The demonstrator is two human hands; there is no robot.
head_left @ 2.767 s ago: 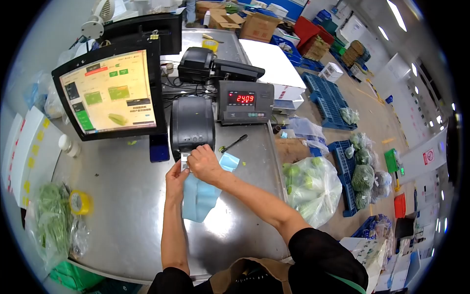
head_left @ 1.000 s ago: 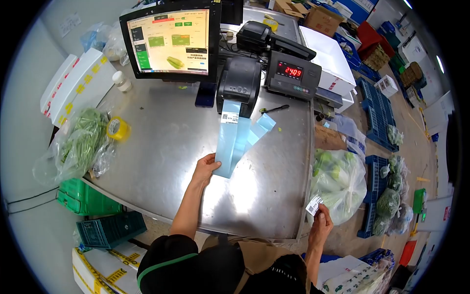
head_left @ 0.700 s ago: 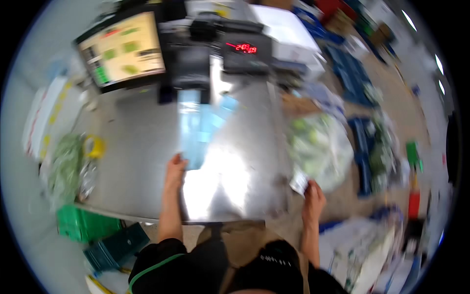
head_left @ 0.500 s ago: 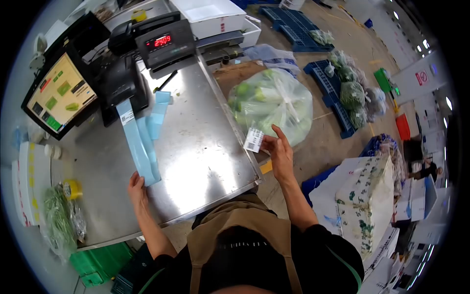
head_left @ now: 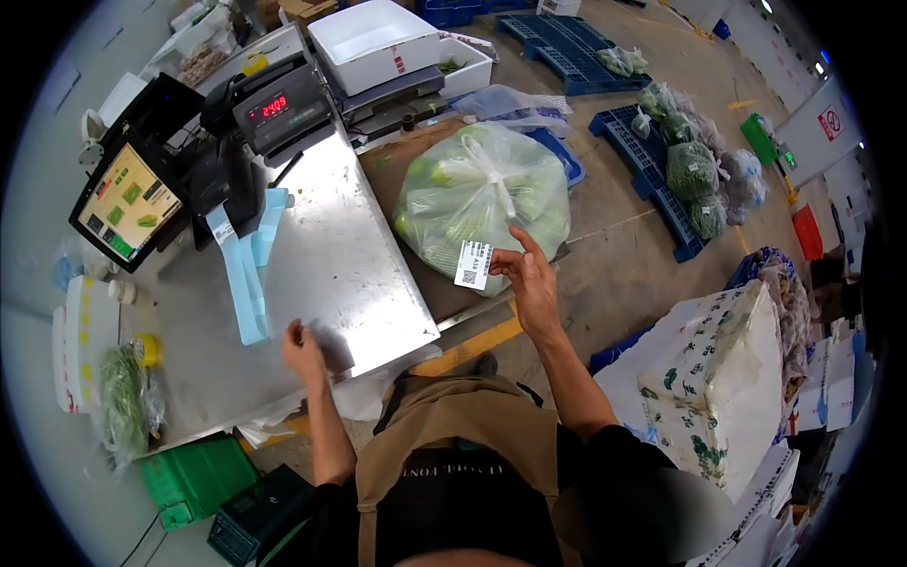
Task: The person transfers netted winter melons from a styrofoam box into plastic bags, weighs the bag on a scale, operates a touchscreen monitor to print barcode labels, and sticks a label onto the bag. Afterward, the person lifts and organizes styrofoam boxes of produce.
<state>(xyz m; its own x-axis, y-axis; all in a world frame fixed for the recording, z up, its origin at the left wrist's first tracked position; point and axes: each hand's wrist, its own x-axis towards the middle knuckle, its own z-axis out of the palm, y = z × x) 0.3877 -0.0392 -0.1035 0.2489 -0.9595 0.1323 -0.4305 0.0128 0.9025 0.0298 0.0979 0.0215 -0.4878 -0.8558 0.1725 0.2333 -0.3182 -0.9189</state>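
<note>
A small white printed label [head_left: 473, 266] with a square code is pinched between the thumb and fingers of my right hand [head_left: 531, 283], its index finger stretched upward. The label is in front of a large tied clear plastic bag of green vegetables [head_left: 444, 203], overlapping its lower part in view. Over the steel table [head_left: 350, 255] my left hand [head_left: 304, 354] holds nothing, its fingers loosely curled and a little apart. Light-blue label backing strip [head_left: 248, 300] hangs from a black label printer [head_left: 227, 175] and lies folded on the table, apart from my left hand.
Behind the table stand a scale display [head_left: 283, 109] with red digits, a touchscreen [head_left: 130, 203] and a white foam box [head_left: 373, 42]. Bagged greens [head_left: 694, 170] rest on a blue pallet [head_left: 628, 156] at right. Nearer is a white printed sack [head_left: 704, 378].
My left hand has come away from the end of the blue strip. My right hand still holds the label, now closer over the vegetable bag. The camera view has shifted.
</note>
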